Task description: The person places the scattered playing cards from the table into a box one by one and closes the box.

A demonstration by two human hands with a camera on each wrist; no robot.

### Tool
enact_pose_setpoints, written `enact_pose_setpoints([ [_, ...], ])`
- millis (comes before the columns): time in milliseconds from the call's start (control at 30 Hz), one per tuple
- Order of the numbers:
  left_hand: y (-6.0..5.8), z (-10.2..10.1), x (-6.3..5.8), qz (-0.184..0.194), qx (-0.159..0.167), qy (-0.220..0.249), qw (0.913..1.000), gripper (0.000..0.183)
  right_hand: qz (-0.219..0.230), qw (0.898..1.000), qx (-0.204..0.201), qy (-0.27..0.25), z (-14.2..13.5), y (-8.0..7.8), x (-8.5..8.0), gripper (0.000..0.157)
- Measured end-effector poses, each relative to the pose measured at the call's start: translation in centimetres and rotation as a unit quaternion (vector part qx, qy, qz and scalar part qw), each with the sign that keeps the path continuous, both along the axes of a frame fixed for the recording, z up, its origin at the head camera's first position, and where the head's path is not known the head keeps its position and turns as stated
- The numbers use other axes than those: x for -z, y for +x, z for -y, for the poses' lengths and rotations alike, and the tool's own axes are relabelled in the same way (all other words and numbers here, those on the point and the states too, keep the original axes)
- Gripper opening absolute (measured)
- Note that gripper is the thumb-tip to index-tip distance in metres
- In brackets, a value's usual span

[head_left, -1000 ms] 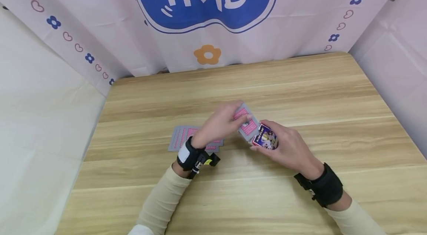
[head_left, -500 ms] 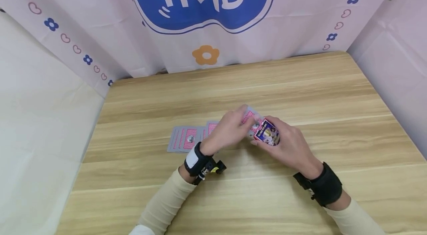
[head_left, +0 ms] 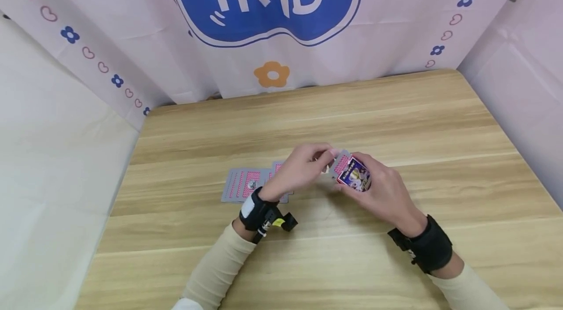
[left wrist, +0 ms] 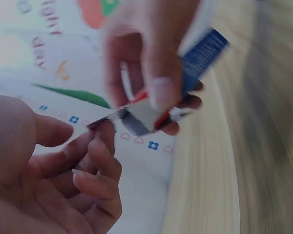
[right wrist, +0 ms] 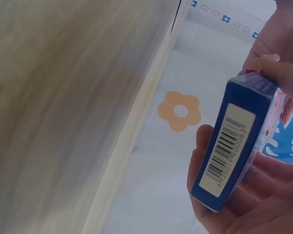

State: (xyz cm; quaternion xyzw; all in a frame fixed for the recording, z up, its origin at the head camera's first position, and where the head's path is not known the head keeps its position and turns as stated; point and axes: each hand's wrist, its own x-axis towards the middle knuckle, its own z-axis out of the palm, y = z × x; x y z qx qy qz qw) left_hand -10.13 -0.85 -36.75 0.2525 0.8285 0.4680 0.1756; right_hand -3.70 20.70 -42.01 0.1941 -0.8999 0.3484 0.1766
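My right hand (head_left: 384,190) grips a small playing-card box (head_left: 356,176), dark blue and red with a printed picture. Its blue narrow side (right wrist: 227,151) with a barcode faces the right wrist camera. Grey-bordered, pink-backed playing cards (head_left: 341,163) stick partway out of the box's end toward the left hand. My left hand (head_left: 299,168) is at those cards. In the left wrist view its fingertips (left wrist: 106,132) touch the thin edge of the cards, fingers loosely bent, while the thumb stays apart from it.
More cards (head_left: 246,185) lie face down, overlapping in a row on the wooden table (head_left: 374,114), partly hidden behind the left forearm and hand. A printed cloth (head_left: 176,55) hangs along the back edge, and pale cloth (head_left: 57,168) bounds the left.
The cards stuck far out of the box and were held by my left hand; now less of them shows. The left hand has moved right and its thumb has come off them.
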Motion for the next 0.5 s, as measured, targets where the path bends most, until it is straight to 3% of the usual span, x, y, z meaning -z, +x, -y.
enact_pose_setpoints([
  [167,-0.5,0.9,0.0,0.103,-0.012,0.033,0.9941,0.018,-0.001,1.000,0.001,-0.008,0.0,0.1,-0.2,0.071],
  [500,-1.2,0.3,1.9,0.134,-0.002,0.037,0.9903,0.013,-0.011,1.000,-0.008,-0.007,0.0,0.1,-0.2,0.071],
])
